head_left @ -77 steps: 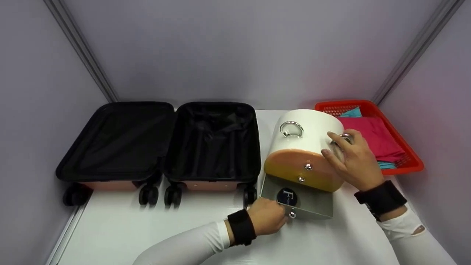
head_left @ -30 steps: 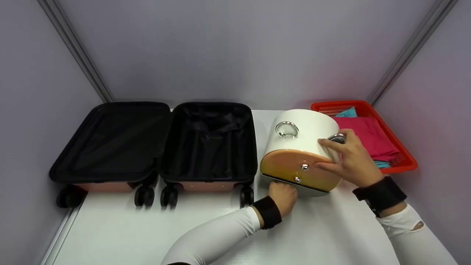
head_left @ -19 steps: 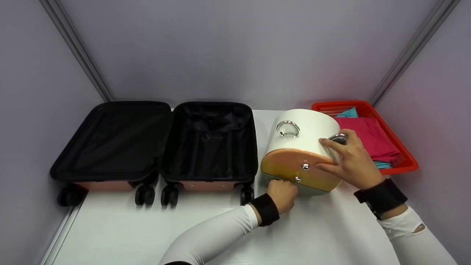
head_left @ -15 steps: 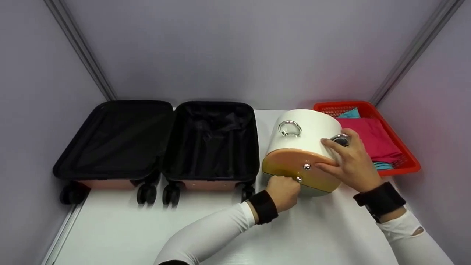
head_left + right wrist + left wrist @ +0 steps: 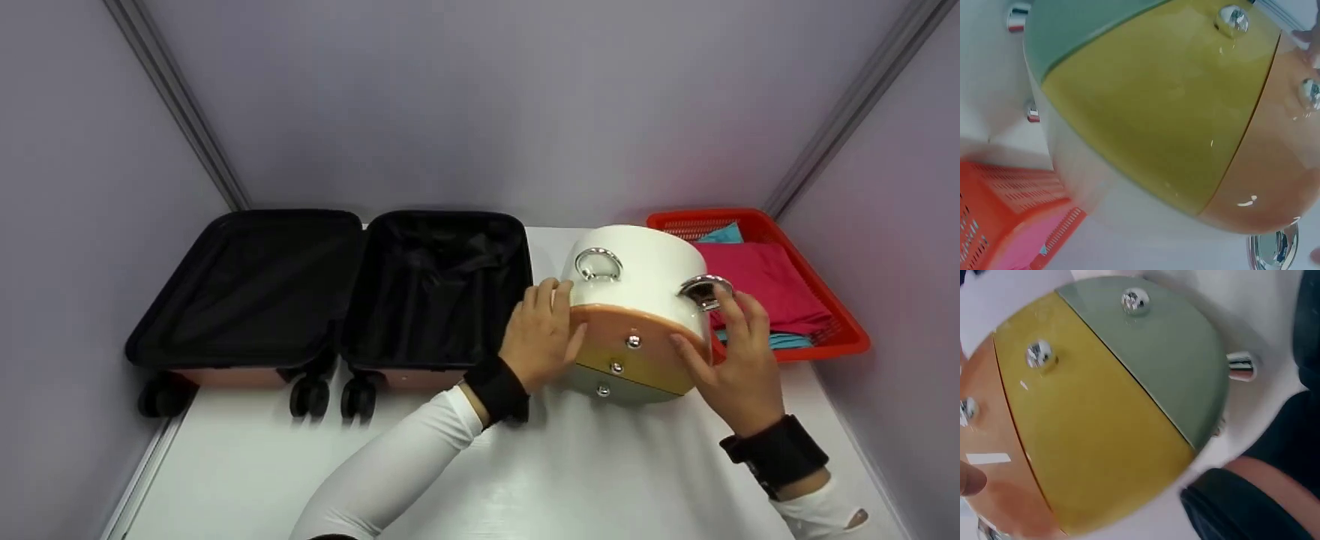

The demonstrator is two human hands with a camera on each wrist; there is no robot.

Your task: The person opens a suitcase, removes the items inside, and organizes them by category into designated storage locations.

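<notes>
White drum cabinet (image 5: 637,277) between cupped hands (image 5: 541,337)

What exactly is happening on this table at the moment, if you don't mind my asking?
A person has both hands on a round white drawer box with orange, yellow and green drawer fronts. The left hand rests against its left side and the right hand cups its right side, by a chrome ring handle. All three drawers look closed. An open, black-lined suitcase lies to the left, and a red plastic basket holding folded cloths sits behind on the right.
</notes>
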